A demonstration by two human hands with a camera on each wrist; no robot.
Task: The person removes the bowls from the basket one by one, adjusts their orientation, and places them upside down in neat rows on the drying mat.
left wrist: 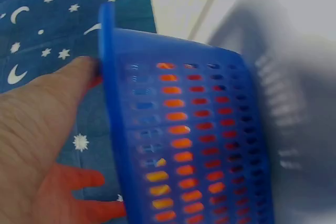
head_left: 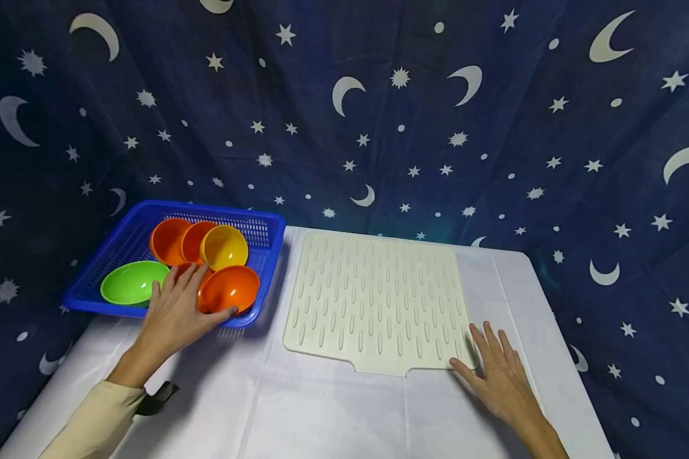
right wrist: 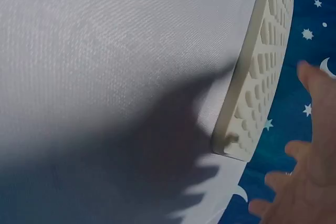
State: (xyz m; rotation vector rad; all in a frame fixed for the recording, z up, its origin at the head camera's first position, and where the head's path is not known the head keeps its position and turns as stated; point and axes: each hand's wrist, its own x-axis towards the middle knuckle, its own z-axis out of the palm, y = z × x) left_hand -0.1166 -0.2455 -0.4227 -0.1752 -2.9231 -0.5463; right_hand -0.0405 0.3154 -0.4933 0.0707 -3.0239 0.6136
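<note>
A blue plastic basket (head_left: 218, 209) on the left holds several bowls. Among them are a green bowl (head_left: 131, 284), a yellow bowl (head_left: 225, 248) and several orange ones. My left hand (head_left: 178, 312) hovers over the basket's front edge with fingers spread. Its thumb is by the front orange bowl (head_left: 234, 291), and another orange bowl is partly hidden behind the fingers; contact cannot be made out. Near the right front corner of a cream ribbed drying mat (head_left: 373, 293), my right hand (head_left: 501, 379) is held with spread fingers and nothing in it.
A white cloth (head_left: 327, 414) covers the table under the basket and mat. Dark blue fabric (head_left: 402, 140) with moons and stars hangs behind and around the table. A dark strap (head_left: 157, 398) sticks out by the left sleeve.
</note>
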